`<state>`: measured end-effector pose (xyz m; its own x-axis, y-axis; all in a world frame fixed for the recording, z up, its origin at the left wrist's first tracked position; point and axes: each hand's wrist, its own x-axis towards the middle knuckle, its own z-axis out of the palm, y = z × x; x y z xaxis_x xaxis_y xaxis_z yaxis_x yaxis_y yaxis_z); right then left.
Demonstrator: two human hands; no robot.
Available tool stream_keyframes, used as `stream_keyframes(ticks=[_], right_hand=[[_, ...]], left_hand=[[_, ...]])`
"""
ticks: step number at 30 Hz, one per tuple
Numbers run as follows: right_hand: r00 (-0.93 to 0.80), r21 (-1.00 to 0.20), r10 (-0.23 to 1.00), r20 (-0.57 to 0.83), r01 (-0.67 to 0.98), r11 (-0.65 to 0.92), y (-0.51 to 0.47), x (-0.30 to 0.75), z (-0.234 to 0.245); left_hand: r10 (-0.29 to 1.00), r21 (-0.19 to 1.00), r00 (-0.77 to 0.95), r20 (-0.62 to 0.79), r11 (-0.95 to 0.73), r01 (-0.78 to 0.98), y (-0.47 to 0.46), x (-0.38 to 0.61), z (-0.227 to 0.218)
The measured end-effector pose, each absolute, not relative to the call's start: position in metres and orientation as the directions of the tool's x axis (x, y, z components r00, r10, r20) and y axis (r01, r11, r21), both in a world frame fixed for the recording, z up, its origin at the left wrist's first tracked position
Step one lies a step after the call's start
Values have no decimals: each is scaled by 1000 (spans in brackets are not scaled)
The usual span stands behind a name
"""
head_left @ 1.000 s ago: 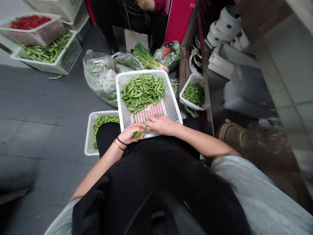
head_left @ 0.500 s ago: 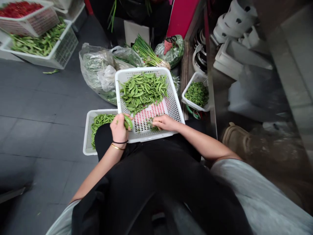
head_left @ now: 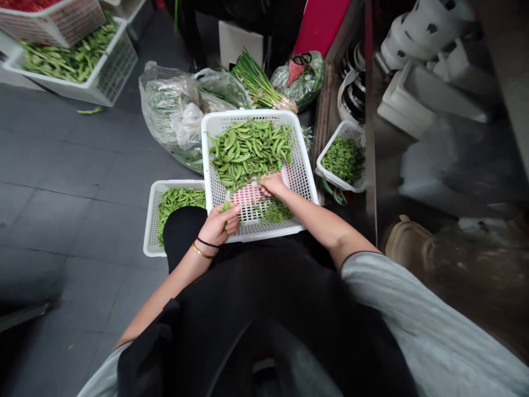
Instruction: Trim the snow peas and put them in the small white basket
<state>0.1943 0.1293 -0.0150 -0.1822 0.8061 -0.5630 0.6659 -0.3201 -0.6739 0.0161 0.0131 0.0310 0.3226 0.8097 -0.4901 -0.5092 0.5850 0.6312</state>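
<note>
A white plastic basket rests on my lap, with a heap of green pea pods filling its far part. At its near left corner my left hand is closed around some pea pods, whose green tips show above the thumb. My right hand reaches over the basket to the near edge of the heap, fingers curled together; whatever they hold is hidden. Below that wrist lies a small pile of thin green trimmings on the basket's slotted bottom.
Left of my knee stands a second white basket of pods. Beyond are plastic bags of greens and a bundle of spring onions. A small basket of leafy greens sits right, beside a metal post. Stacked baskets stand far left.
My right hand has moved from the trimmings pile forward to the heap's edge. The left hand has turned, its fingers now wrapped around the pods. The view has shifted slightly.
</note>
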Motion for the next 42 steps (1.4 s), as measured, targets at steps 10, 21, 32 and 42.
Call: stream_keyframes(ticks=[10, 21, 32, 42], right_hand=[[-717, -719, 674, -177, 562, 409, 22, 220, 55], [-729, -785, 671, -131, 490, 379, 40, 271, 86], [-878, -370, 478, -27, 453, 811, 17, 227, 89], [-705, -996, 705, -77, 82, -27, 19, 215, 71]], left_hand=[[844, 784, 220, -489, 536, -313, 9, 44, 30], [727, 793, 577, -372, 572, -209, -11, 21, 52], [747, 910, 560, -359, 413, 34, -4, 24, 65], [996, 998, 82, -38, 42, -45, -11, 31, 70]])
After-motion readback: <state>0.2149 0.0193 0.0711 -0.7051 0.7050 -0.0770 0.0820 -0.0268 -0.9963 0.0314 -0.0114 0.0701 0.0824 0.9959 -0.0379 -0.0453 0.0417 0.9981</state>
